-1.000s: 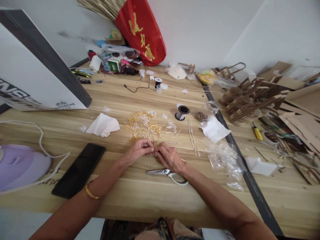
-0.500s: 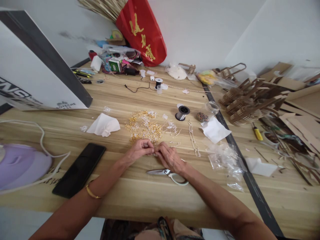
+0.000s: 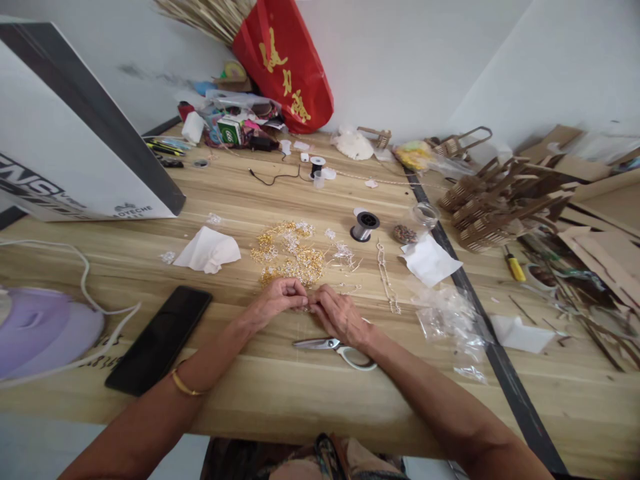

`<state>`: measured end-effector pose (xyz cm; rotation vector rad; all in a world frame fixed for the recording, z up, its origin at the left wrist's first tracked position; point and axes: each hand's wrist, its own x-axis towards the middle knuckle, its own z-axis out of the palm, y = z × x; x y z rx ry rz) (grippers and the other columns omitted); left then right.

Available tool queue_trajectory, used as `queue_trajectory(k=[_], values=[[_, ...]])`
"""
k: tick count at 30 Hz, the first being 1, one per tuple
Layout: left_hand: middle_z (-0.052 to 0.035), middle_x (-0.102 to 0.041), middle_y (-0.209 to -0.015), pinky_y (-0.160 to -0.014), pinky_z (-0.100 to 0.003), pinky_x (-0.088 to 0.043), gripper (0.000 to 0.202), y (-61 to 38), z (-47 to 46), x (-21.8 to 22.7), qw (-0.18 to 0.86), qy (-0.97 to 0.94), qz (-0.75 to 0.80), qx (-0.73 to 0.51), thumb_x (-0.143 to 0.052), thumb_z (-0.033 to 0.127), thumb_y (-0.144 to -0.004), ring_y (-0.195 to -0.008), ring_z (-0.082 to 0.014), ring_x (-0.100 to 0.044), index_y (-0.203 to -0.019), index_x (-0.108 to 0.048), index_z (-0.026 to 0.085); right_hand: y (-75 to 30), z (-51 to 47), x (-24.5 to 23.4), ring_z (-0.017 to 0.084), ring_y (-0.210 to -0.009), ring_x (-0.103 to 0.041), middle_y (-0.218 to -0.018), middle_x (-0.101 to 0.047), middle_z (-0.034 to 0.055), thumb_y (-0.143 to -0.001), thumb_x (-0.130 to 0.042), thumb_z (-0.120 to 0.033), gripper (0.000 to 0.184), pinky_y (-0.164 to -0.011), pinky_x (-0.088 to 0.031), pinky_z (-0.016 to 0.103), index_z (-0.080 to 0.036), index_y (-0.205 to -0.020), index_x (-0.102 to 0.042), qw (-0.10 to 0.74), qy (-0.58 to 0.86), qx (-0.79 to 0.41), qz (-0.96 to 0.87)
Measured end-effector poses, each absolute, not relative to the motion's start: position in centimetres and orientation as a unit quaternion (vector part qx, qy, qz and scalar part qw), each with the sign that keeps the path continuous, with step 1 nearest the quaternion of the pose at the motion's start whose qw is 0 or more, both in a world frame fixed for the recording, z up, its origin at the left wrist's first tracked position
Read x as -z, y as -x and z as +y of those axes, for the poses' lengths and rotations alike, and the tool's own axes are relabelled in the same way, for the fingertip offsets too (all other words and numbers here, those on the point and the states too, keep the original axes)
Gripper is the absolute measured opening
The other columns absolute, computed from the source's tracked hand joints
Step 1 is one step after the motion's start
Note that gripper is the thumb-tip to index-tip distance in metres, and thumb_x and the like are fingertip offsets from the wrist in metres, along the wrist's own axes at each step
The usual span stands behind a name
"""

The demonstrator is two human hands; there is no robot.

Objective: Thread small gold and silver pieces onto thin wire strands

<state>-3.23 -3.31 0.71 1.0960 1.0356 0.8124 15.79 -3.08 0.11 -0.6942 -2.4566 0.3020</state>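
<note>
My left hand (image 3: 276, 300) and my right hand (image 3: 338, 313) meet fingertip to fingertip on the wooden table (image 3: 280, 393), both pinched on something tiny I cannot make out. Just beyond them lies a heap of gold and clear beads (image 3: 293, 253). A finished bead strand (image 3: 387, 280) lies to the right of the heap. Scissors (image 3: 333, 347) with white handles rest under my right wrist. A spool of clear thread (image 3: 364, 225) stands behind the beads. A gold bangle (image 3: 184, 385) circles my left wrist.
A black phone (image 3: 159, 339) lies at my left, a crumpled tissue (image 3: 207, 250) beyond it. A large white box (image 3: 65, 140) and a purple object with a white cord (image 3: 45, 330) stand left. A red bag (image 3: 285, 63), plastic bags (image 3: 450, 320), and wooden model pieces (image 3: 500, 200) crowd the back and right.
</note>
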Motion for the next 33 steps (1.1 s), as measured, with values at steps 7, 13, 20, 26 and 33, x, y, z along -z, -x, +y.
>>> queue_trajectory(k=[7, 13, 20, 26, 33], values=[[0.0014, -0.06, -0.059, -0.056, -0.022, -0.04, 0.027, 3.15, -3.41, -1.15, 0.651, -0.496, 0.451, -0.355, -0.075, 0.032, -0.064, -0.055, -0.009, -0.052, -0.067, -0.057, 0.013, -15.92, -2.9, -0.01, 0.014, -0.066, -0.052, -0.083, -0.053, 0.0053, -0.097, -0.036, -0.022, 0.014, -0.053, -0.04, 0.023, -0.018, -0.092, -0.048, 0.287, 0.275, -0.173, -0.901], [0.0023, -0.056, -0.057, -0.054, -0.021, -0.037, 0.026, 3.16, -3.44, -1.31, 0.651, -0.506, 0.453, -0.341, -0.074, 0.031, -0.065, -0.054, -0.0082, -0.049, -0.067, -0.057, 0.012, -15.96, -2.83, -0.12, 0.015, -0.068, -0.051, -0.083, -0.052, 0.0048, -0.096, -0.037, -0.021, 0.012, -0.055, -0.04, 0.024, -0.019, -0.091, -0.048, 0.293, 0.285, -0.195, -0.892], [0.0022, -0.056, -0.059, -0.052, -0.02, -0.038, 0.027, 3.24, -3.6, -1.56, 0.653, -0.517, 0.444, -0.332, -0.073, 0.034, -0.067, -0.054, -0.0079, -0.049, -0.069, -0.057, 0.013, -15.95, -2.78, -0.11, 0.015, -0.068, -0.051, -0.082, -0.052, 0.0048, -0.096, -0.037, -0.021, 0.012, -0.056, -0.04, 0.024, -0.019, -0.091, -0.047, 0.295, 0.284, -0.194, -0.891], [0.0025, -0.056, -0.059, -0.051, -0.019, -0.039, 0.027, 3.37, -3.57, -1.21, 0.668, -0.515, 0.434, -0.316, -0.075, 0.033, -0.065, -0.053, -0.0074, -0.05, -0.069, -0.057, 0.013, -15.96, -2.76, 0.0, 0.015, -0.068, -0.051, -0.082, -0.052, 0.0047, -0.096, -0.037, -0.021, 0.012, -0.055, -0.04, 0.024, -0.019, -0.09, -0.047, 0.293, 0.287, -0.198, -0.89], [0.0031, -0.056, -0.056, -0.048, -0.019, -0.039, 0.028, 3.27, -3.59, -0.93, 0.672, -0.505, 0.44, -0.315, -0.077, 0.031, -0.062, -0.05, -0.0072, -0.05, -0.067, -0.056, 0.013, -15.94, -2.77, 0.0, 0.015, -0.068, -0.05, -0.082, -0.051, 0.0047, -0.096, -0.037, -0.02, 0.011, -0.054, -0.039, 0.024, -0.019, -0.09, -0.047, 0.293, 0.286, -0.194, -0.892]])
